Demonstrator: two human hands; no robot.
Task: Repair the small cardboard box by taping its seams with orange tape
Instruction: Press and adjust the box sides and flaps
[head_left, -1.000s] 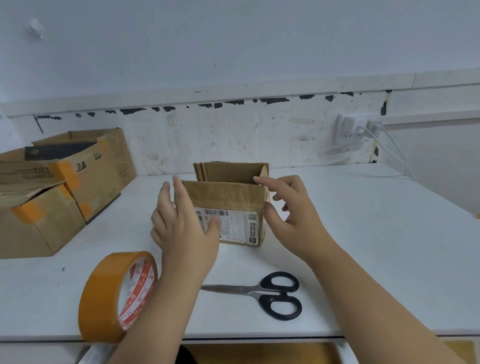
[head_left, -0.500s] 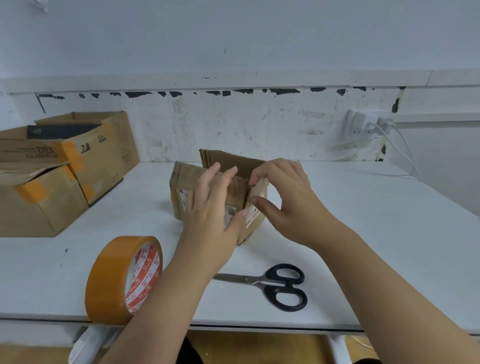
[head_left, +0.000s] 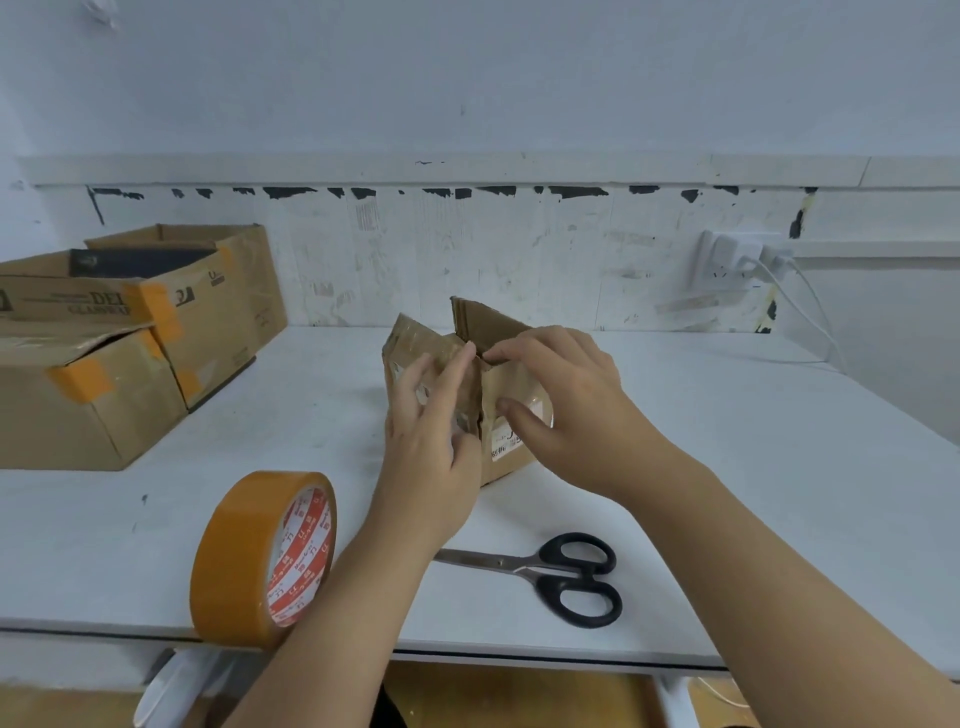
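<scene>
The small cardboard box (head_left: 470, 395) stands near the middle of the tabletop (head_left: 727, 467), turned so that one split corner faces the near edge. It is held from both sides. The left hand (head_left: 434, 431) is laid against the left wall, its fingers (head_left: 447, 374) nearly straight and pressed flat on the cardboard. The right hand (head_left: 566, 410) is curled over the right wall, with the thumb pressed on the labelled face and the fingertips hooked at the top edge. The two walls are being pushed together at the open seam.

No orange tape is seen on this box, so the repair is judged to be at its start: the seam is only being lined up. The roll of orange tape (head_left: 262, 558) stands on edge near the front left of the tabletop, untouched, and the scissors (head_left: 550, 574) lie closed near the front edge, just beside the left forearm. A strip has yet to be pulled, cut and pressed along the seams. Two larger boxes (head_left: 130, 338), already patched with orange tape, sit at the left edge.
</scene>
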